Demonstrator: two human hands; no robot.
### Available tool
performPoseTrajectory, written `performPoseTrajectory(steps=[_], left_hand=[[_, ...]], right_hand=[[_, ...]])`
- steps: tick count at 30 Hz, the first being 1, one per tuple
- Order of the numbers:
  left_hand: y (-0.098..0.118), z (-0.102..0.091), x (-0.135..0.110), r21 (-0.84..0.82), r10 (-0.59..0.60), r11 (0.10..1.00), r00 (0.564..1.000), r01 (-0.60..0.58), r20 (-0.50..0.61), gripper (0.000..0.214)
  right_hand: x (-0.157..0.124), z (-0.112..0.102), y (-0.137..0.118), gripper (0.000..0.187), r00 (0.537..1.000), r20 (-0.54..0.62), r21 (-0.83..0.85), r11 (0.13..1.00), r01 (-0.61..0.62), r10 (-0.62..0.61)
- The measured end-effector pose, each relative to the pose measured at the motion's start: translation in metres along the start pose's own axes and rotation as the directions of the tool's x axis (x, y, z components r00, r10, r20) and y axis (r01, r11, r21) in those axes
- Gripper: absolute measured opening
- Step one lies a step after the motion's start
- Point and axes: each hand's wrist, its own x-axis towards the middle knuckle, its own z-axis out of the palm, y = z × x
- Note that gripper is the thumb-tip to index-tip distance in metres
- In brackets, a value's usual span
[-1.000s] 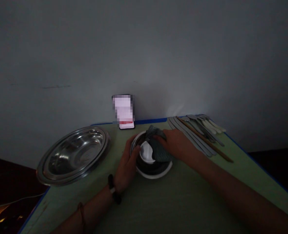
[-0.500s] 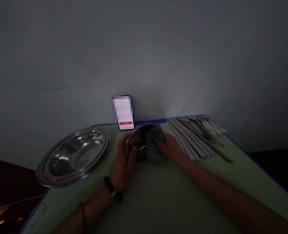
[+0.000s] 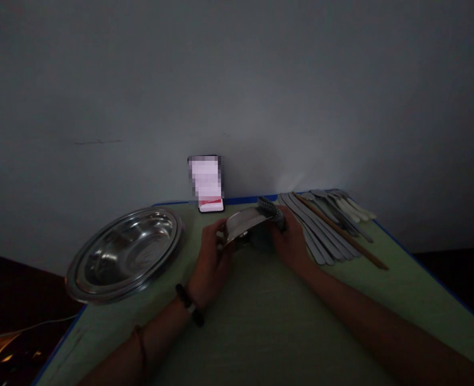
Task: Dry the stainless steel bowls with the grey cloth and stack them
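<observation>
A small steel bowl [image 3: 242, 224] is lifted off the green table [image 3: 261, 321] and tipped so its rim faces away from me. My left hand [image 3: 211, 264] grips its left rim with closed fingers. My right hand [image 3: 291, 242] holds a grey cloth [image 3: 272, 209] against the bowl's right side and underside, fingers wrapped round it. The light is dim.
A large steel basin [image 3: 126, 254] sits at the table's left corner. A phone [image 3: 207, 183] with a lit screen leans against the wall. A row of metal cutlery and a wooden stick [image 3: 333, 228] lies at the back right. Blue edging runs along the table's far edge.
The bowl has been lifted and tipped from lying flat to facing away. The cloth and my right hand have moved from inside the bowl to its outer right side.
</observation>
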Motion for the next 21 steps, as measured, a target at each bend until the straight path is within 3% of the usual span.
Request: performPoseTrajectory(steps=[4,8,13,18,21], left_hand=[[0.0002,-0.0030,0.0032,-0.046,-0.046,0.998,0.999,0.047,0.026,0.037],[0.0028,-0.0023,0.0063,-0.213,-0.144,0.965,0.987,0.155,0.067,0.043],[0.0061,0.0009,0.0057,-0.289,-0.127,0.947,0.989,0.142,0.071,0.044],[0.0092,0.0006,0.0018,-0.020,0.003,1.000,0.996,-0.004,-0.092,0.039],[0.0079,-0.0005,-0.0003,0.162,0.182,0.976,0.951,-0.144,-0.251,0.029]], right_hand=[[-0.0002,0.0016,-0.0044,0.017,0.994,0.071,-0.039,0.996,-0.077,0.080],[0.0009,0.0021,-0.0032,0.025,0.949,0.209,-0.082,0.971,-0.225,0.237],[0.0001,0.0028,0.0001,0.024,0.943,0.228,-0.077,0.970,-0.232,0.244],[-0.0017,0.0027,0.0002,0.019,0.987,0.085,-0.051,0.990,-0.134,0.138],[-0.0026,0.0035,0.0021,0.017,0.996,0.012,-0.045,0.995,-0.083,0.084]])
